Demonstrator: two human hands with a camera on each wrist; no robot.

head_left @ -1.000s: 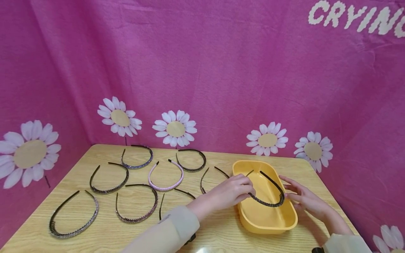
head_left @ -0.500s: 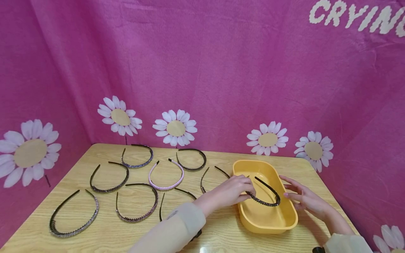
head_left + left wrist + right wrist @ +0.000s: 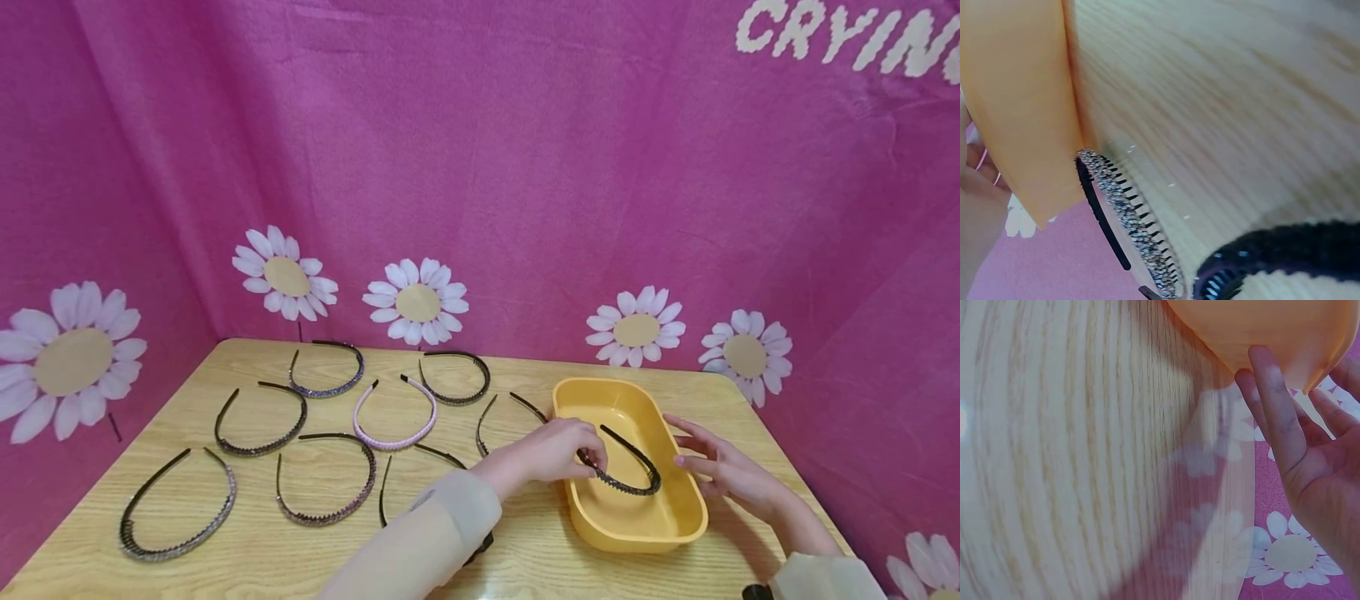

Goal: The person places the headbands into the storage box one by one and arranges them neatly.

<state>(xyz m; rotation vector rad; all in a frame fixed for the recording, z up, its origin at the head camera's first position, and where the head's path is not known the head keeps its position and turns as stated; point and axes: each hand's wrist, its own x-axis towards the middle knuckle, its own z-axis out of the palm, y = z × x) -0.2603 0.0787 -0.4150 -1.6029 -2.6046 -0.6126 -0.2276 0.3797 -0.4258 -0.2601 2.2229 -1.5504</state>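
Note:
My left hand (image 3: pixel 558 450) reaches over the left rim of a yellow plastic basin (image 3: pixel 637 540) and pinches one side of a dark, beaded headband (image 3: pixel 637 490). The headband's curve lies low inside the basin, one black tip pointing up and back. My right hand (image 3: pixel 727 475) stands at the basin's right side, its extended fingers touching the outer wall, which the right wrist view shows close up. In the left wrist view, a silver-beaded toothed headband (image 3: pixel 1141 237) lies beside the basin's wall (image 3: pixel 1022 94); the left hand itself is out of that view.
Several headbands lie spread over the wooden table (image 3: pixel 525 550) left of the basin, among them a lilac one (image 3: pixel 393 444), a blue-beaded one (image 3: pixel 330 392) and a silver one (image 3: pixel 183 547). My left forearm partly covers two. A pink cloth (image 3: pixel 480 167) with daisies hangs behind the table.
My left hand has moved slightly down with the dark headband, which sits lower in the basin and a little further left. The right hand stays at the basin's side.

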